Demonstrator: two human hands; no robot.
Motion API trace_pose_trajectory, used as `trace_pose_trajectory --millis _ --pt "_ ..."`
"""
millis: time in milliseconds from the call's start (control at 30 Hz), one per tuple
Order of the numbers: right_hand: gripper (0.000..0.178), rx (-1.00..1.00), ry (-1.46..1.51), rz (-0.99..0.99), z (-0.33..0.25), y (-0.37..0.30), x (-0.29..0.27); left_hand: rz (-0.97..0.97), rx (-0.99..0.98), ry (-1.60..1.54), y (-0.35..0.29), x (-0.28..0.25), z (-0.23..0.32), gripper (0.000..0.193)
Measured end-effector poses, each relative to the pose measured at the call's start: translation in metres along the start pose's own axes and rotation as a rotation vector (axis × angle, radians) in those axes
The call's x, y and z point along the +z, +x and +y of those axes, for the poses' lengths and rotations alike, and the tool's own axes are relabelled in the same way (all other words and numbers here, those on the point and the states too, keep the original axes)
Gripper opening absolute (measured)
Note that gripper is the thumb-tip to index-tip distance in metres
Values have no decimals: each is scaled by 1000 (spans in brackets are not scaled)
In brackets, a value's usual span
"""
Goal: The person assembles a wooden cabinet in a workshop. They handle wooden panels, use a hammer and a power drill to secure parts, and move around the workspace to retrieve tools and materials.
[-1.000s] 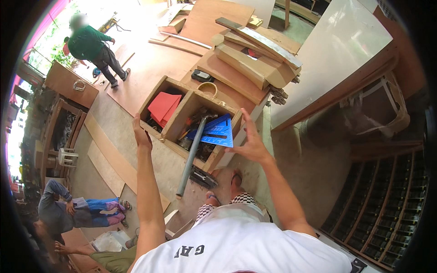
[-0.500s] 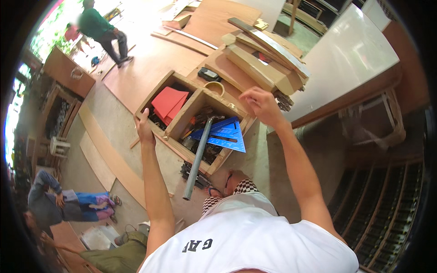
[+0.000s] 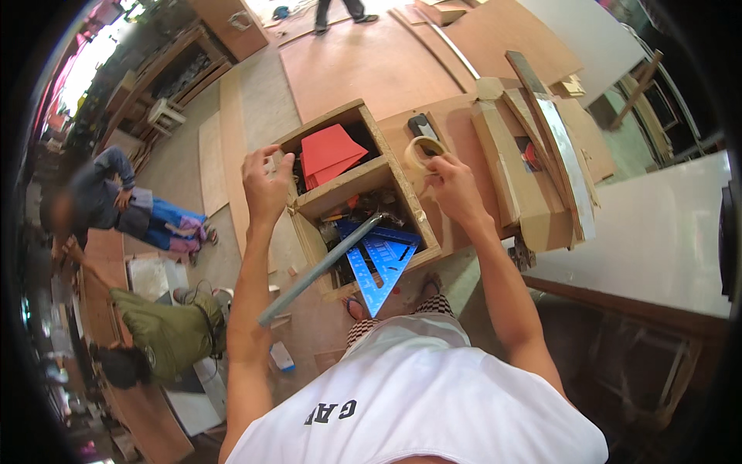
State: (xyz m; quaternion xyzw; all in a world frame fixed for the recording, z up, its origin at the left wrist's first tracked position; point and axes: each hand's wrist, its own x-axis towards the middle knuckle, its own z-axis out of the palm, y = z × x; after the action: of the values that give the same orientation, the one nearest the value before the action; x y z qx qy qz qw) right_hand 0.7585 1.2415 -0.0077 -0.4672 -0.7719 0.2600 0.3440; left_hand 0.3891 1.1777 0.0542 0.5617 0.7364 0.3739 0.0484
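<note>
A wooden tool box [image 3: 396,185] with two compartments stands in front of me. Red sheets [image 3: 331,153] lie in its far compartment. The near one holds loose tools, a blue triangular square [image 3: 377,267], and a hammer [image 3: 321,267] whose long grey handle juts out toward my left forearm. My left hand [image 3: 265,185] is by the box's left wall, thumb and bent fingers apart. To the right of the box, my right hand [image 3: 454,185] pinches the near edge of a roll of masking tape [image 3: 414,152]. A black and grey tape measure [image 3: 422,127] sits just beyond the roll.
Cardboard and wood strips [image 3: 533,155] are stacked at the right, beside a white-topped table [image 3: 649,232]. Plywood sheets [image 3: 355,69] cover the floor ahead. At left, one person [image 3: 116,185] stands and another in green [image 3: 166,325] bends low. Someone's legs [image 3: 340,11] show at the far edge.
My right hand has come left and down onto the tape roll. My left hand has shifted along the box's left side. The view has turned, and the hammer and square lie at new angles.
</note>
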Motion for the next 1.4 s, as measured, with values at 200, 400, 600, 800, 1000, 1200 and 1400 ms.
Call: trace_pose_trajectory --millis 200,400,600,800,1000,1200,1400 --pt "17 -16 359 87 -43 3 -38 -311 276 145 32 6 27 54" --pt "15 -96 451 9 -82 -9 -80 -531 265 302 53 17 22 61" --pt "16 -71 368 -36 -85 -46 -98 -790 39 255 68 14 60 53" --pt "18 -173 195 -68 -114 -55 -93 -698 248 109 42 3 84 32" --pt "20 -330 149 -224 -129 -47 -68 -359 198 -128 42 -42 73 36" --pt "41 -456 -28 -163 -136 -27 -42 -2 621 -81 12 -60 71 25" --pt "57 -282 182 42 -158 22 -41 52 827 -88 -6 -60 89 32"
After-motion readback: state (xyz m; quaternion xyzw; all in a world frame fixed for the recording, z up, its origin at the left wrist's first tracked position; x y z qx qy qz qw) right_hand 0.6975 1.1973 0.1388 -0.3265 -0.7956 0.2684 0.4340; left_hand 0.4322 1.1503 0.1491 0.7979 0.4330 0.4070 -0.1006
